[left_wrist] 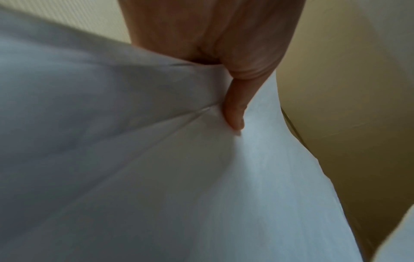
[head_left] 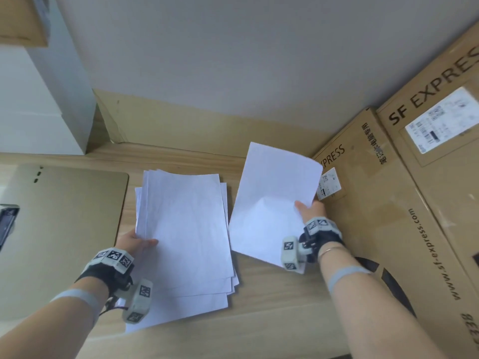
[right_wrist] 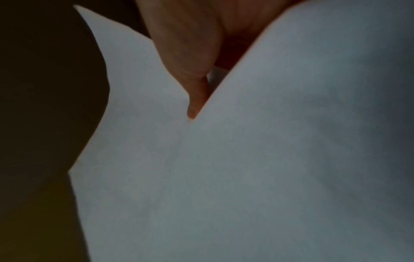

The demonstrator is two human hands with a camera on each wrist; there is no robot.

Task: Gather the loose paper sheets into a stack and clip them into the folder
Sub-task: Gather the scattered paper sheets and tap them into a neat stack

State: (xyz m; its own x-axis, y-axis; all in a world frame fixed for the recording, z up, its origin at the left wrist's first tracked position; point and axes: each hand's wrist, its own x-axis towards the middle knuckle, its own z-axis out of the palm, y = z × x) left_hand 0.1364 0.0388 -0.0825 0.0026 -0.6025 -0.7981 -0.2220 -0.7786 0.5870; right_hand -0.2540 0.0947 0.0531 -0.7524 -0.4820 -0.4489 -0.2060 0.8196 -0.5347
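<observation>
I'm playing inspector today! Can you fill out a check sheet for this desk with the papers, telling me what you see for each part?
Surface: light wooden desk, against a grey wall.
Job's things: untidy paper stack in the middle; one single sheet lifted to its right; tan folder lying flat at the left, its clip partly visible at the frame edge.
Clutter: nothing seen.
Grips: left hand holds the stack's left edge, thumb on top; right hand pinches the single sheet's right edge.
Cables: nothing seen.
Surroundings: cardboard shipping boxes at the right, a white box at the back left.
</observation>
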